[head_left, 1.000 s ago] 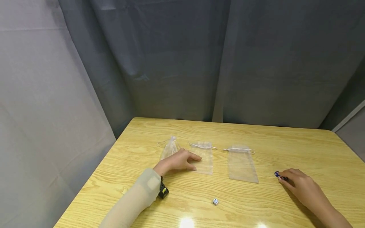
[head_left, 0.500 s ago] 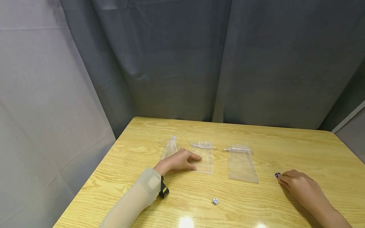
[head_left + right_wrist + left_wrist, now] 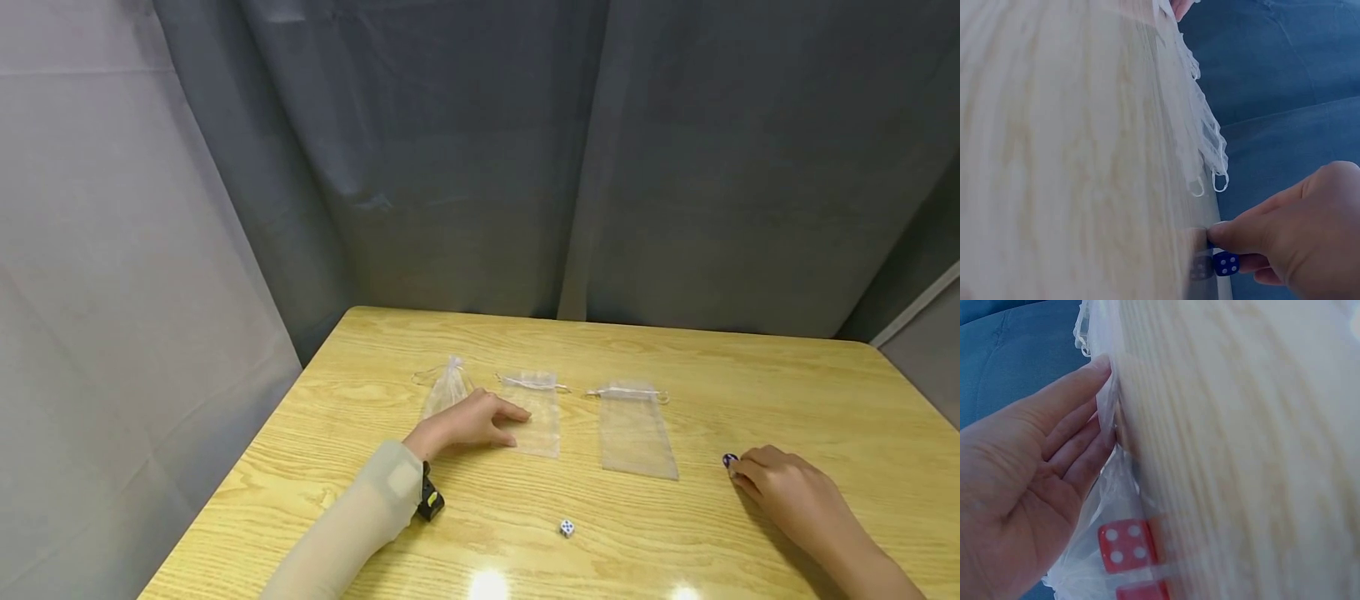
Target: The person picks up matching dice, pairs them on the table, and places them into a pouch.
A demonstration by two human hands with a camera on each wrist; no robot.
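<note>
My left hand [image 3: 474, 419] rests with extended fingers on the middle sheer white drawstring pouch [image 3: 543, 432], which lies flat. Below that hand in the left wrist view, a red die [image 3: 1127, 545] shows through sheer fabric, with part of another red piece beneath it. At the right, my right hand [image 3: 791, 492] pinches small blue dice at the tabletop. One blue die [image 3: 1226, 264] shows its white pips beside the thumb in the right wrist view; a sliver of blue shows under the thumb tip. The fingers hide the rest.
A gathered pouch [image 3: 448, 392] stands partly behind my left hand. Another flat pouch [image 3: 637, 437] lies between my hands. A white die [image 3: 567, 528] with blue pips sits near the front of the wooden table [image 3: 712, 367]. Grey curtains [image 3: 450, 167] surround the table's back and left.
My right fingers have shifted around the dice, covering more of them; one blue die still pokes out at the fingertips. My left hand and the pouches stay in place.
</note>
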